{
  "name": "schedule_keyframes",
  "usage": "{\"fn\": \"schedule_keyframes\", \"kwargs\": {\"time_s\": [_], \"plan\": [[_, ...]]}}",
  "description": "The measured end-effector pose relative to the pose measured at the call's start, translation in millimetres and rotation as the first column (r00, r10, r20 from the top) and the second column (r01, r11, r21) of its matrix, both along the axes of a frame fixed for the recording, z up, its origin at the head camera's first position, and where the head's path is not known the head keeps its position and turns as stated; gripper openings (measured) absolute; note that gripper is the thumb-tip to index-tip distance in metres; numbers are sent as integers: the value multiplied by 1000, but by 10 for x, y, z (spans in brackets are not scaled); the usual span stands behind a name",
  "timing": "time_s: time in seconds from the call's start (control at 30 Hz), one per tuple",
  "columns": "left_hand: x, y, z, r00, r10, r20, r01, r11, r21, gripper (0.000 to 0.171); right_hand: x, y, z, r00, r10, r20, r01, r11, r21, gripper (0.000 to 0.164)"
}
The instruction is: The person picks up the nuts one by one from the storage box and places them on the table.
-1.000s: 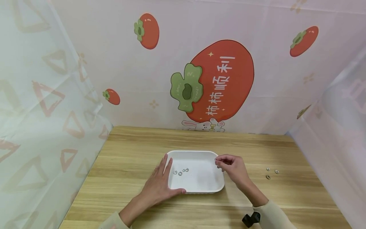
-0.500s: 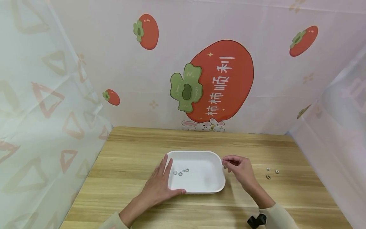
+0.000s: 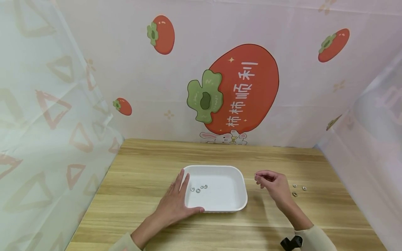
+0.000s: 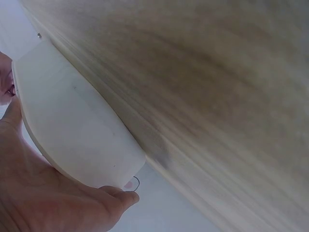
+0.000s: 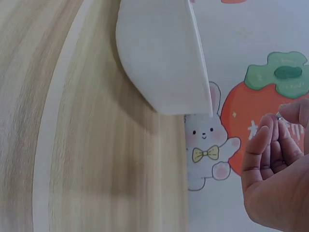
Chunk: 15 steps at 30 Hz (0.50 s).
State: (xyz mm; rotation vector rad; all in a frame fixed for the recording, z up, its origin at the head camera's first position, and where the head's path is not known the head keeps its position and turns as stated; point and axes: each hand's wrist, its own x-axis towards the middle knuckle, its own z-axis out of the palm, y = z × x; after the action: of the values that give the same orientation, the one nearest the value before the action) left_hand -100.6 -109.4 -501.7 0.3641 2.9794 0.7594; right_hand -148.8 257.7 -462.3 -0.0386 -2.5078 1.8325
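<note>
A white tray (image 3: 226, 210) stands on the table, with several small metal nuts (image 3: 198, 190) lying in its left half. My left hand (image 3: 172, 205) rests against the tray's left end, fingers straight along the rim and thumb at the front edge. To the right of the tray, my right hand (image 3: 276, 188) hovers above the table. Thumb and forefinger pinch a small silvery nut (image 5: 278, 116), mostly hidden by the fingertips in the right wrist view. Beyond that hand lie two silvery nuts (image 3: 304, 188) and a darker, brass-coloured nut (image 3: 294, 194).
The wooden table (image 3: 150, 157) is enclosed by printed cloth at the back and both sides. A persimmon print (image 3: 251, 90) covers the back cloth. A black device (image 3: 291, 243) sits at my right sleeve.
My right hand has moved right, from over the tray's right rim to the space beside it, still pinching. The left hand, tray and the nuts in it stay put.
</note>
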Motion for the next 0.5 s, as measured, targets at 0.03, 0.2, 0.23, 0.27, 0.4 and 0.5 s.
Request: {"fn": "schedule_keyframes", "kwargs": {"time_s": [0.03,0.2,0.23,0.27,0.4,0.5], "plan": [[0,0,2,1000,0,1,0,1000,3,133,0,24,-5,1000,-4,-2,4,1000,2,16],[-1,4,9,1000,-1,0,1,1000,3,133,11,138,-26,1000,-18,-19,18,1000,22,21],[-1,5,10,1000,-1,-1,1,1000,4,133,14,160,-29,1000,-18,-19,19,999,30,22],[-1,5,11,1000,-1,-2,1,1000,1,133,15,181,-32,1000,-21,-21,22,999,38,23],[2,6,8,1000,1,-2,-1,1000,5,133,14,266,-45,999,-27,-26,28,998,55,26],[2,6,4,1000,3,-1,-3,1000,7,133,9,332,-52,999,-29,-27,31,998,54,27]]}}
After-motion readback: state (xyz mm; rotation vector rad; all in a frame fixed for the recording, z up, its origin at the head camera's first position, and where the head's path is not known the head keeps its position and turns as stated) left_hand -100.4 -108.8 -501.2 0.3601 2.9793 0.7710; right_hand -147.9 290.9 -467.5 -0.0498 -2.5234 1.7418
